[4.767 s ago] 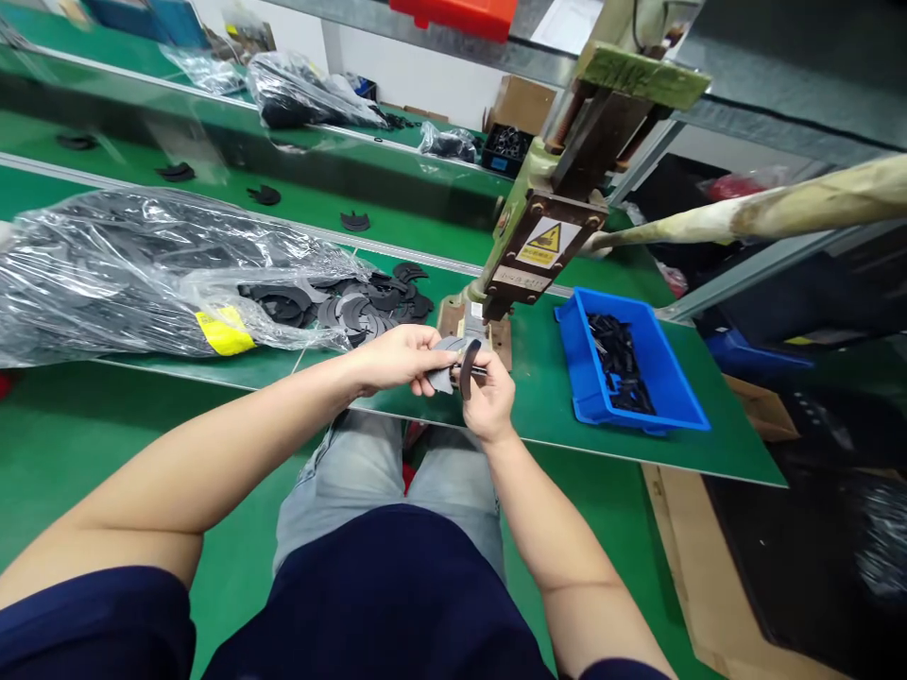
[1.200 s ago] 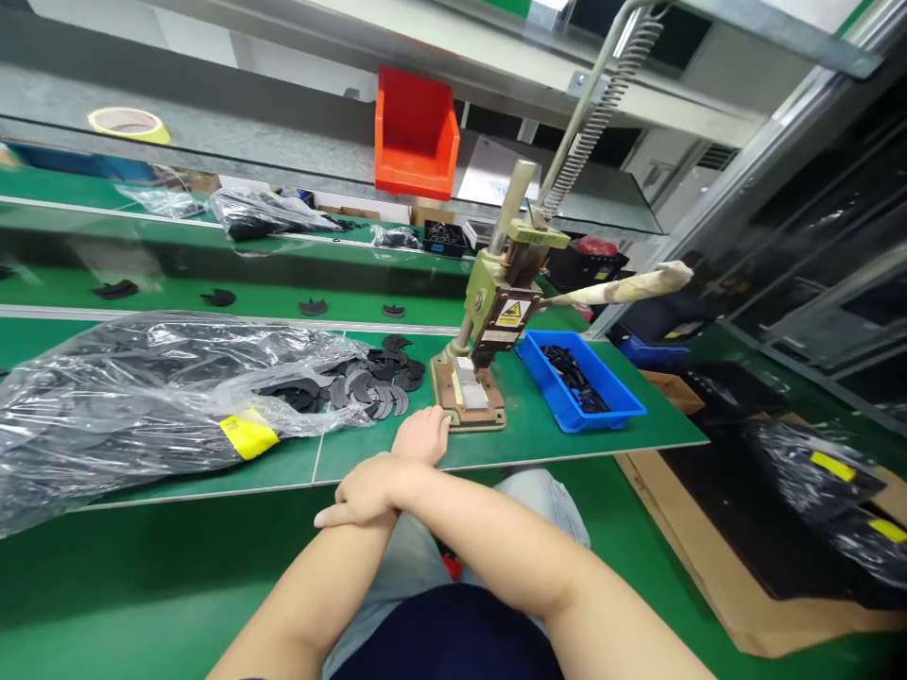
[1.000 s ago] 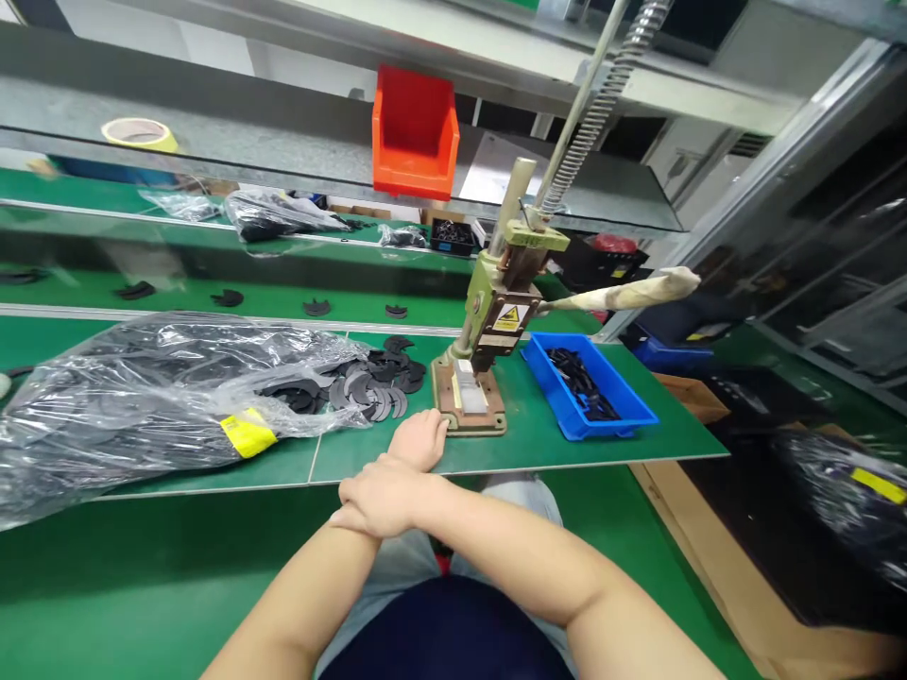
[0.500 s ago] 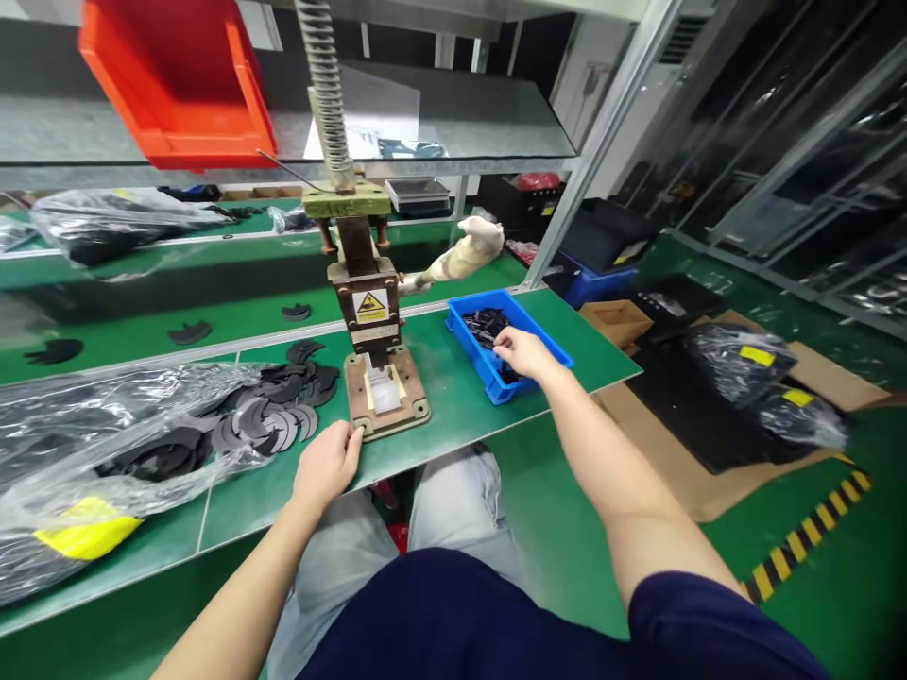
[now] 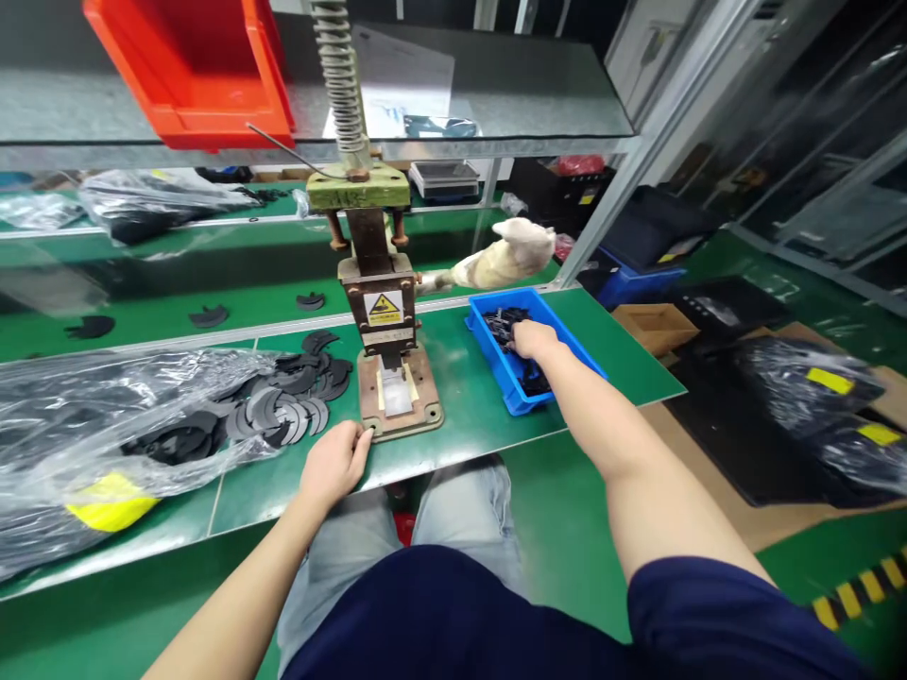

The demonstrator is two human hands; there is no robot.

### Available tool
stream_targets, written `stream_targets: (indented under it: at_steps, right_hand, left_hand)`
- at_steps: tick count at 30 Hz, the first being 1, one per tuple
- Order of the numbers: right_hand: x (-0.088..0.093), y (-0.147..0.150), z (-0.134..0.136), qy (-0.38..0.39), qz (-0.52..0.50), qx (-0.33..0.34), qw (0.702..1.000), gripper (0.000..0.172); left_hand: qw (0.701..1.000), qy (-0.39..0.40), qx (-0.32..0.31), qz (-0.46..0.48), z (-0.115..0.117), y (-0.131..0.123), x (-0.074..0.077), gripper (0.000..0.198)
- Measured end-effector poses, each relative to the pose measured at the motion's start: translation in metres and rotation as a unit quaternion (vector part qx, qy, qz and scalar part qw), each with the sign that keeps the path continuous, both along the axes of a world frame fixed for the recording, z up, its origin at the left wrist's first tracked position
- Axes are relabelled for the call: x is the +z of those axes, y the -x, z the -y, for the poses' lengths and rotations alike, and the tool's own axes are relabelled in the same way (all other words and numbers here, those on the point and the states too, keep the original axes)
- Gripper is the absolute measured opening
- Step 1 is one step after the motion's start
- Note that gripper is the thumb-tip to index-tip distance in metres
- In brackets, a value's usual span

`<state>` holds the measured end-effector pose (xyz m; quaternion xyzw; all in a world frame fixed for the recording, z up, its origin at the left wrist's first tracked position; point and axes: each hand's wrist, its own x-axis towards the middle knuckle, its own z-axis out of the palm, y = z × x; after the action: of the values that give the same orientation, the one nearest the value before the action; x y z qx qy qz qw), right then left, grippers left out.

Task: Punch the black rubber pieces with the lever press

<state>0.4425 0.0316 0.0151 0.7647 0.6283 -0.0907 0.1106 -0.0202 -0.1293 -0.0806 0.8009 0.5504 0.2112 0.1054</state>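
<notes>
My left hand (image 5: 335, 465) lies on the green table (image 5: 468, 416) at its front edge. Its fingers are loosely spread, the fingertips touch the front corner of the hand press's base (image 5: 399, 414), and it holds nothing. My right hand (image 5: 533, 338) reaches into the blue bin (image 5: 496, 366) to the right of the press. It rests among small black parts (image 5: 504, 321), and the back of the hand hides its fingers. The hand press (image 5: 381, 297) stands upright between my hands, with its cloth-wrapped lever (image 5: 506, 260) pointing right.
A pile of flat black crescent pieces (image 5: 290, 401) spills from a clear plastic bag (image 5: 106, 425) left of the press. A red bin (image 5: 198, 66) sits on the shelf above. Cardboard (image 5: 709, 453) and bagged black stock (image 5: 800, 387) lie on the floor at right.
My right hand left my left wrist, where it rested a second ago, and went into the blue bin. It now sits slightly deeper. My left hand stays by the press base. The view swung right.
</notes>
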Motion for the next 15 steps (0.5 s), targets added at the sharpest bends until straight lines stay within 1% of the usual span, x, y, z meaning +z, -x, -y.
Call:
stream_targets:
  at_steps: [3, 5, 7, 9, 11, 13, 15]
  right_hand:
    - [0.006, 0.003, 0.003, -0.009, 0.000, -0.006, 1.000, 0.049]
    - [0.016, 0.000, 0.011, -0.029, -0.013, -0.010, 0.999, 0.049]
    - [0.030, -0.004, 0.027, -0.072, -0.034, -0.013, 0.997, 0.046]
    - [0.041, -0.003, 0.053, -0.137, -0.061, -0.008, 0.989, 0.039]
    - [0.045, 0.010, 0.086, -0.205, -0.098, 0.012, 0.974, 0.032]
    - [0.040, 0.036, 0.124, -0.258, -0.146, 0.056, 0.953, 0.028]
    - [0.027, 0.073, 0.159, -0.283, -0.202, 0.119, 0.930, 0.027]
  left_hand:
    - [1.000, -0.003, -0.004, -0.004, 0.000, 0.000, 0.002, 0.031]
    - [1.000, -0.001, -0.004, -0.003, 0.000, 0.000, 0.004, 0.032]
    - [1.000, 0.011, -0.001, 0.010, -0.001, 0.001, 0.005, 0.032]
    - [0.998, 0.031, 0.014, 0.047, 0.000, 0.002, 0.007, 0.031]
    - [0.993, 0.035, 0.039, 0.107, 0.004, 0.002, 0.010, 0.028]
    - [0.984, 0.009, 0.049, 0.173, 0.011, -0.001, 0.018, 0.023]
    - [0.975, -0.030, 0.019, 0.221, 0.021, -0.006, 0.030, 0.020]
